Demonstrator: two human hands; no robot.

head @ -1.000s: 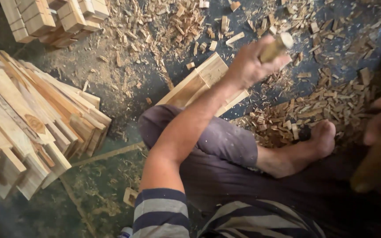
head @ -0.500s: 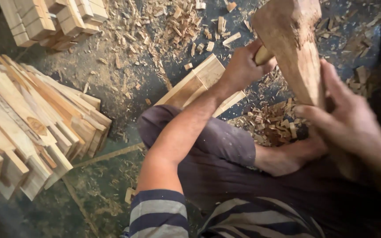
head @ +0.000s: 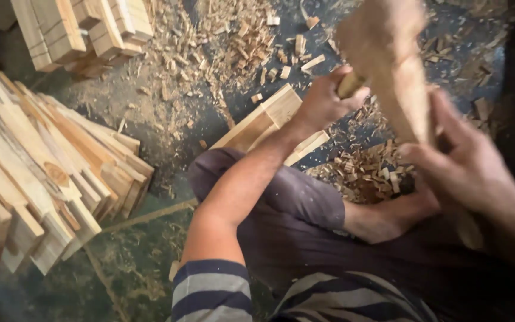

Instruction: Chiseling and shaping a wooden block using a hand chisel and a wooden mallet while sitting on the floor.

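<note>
The fingers (head: 329, 89) of the left hand (head: 323, 104) are curled tight around a pale wooden handle (head: 351, 84), just right of the frame's upper centre. The fingers (head: 448, 128) of the right hand (head: 463, 170), at the right side, are spread and pressed against a long blurred piece of wood (head: 391, 71); whether they wrap fully round it cannot be told. This piece runs from the top edge, right of centre, down to the right hand, its top broader than the part by the hand.

Below the left hand lie flat wooden blocks (head: 269, 122) on the floor (head: 168, 113), partly hidden by the forearm. Under the right hand, a bare foot (head: 388, 217) rests amid a heap of wood chips (head: 362, 173). More chips are scattered over the upper centre. The lower middle shows a knee in dark purple cloth (head: 281, 197) and a striped sleeve (head: 210, 292). A sloping stack of cut wooden slats (head: 43, 173) fills the left side, and another pile of slats (head: 84, 30) sits in the upper left corner.
</note>
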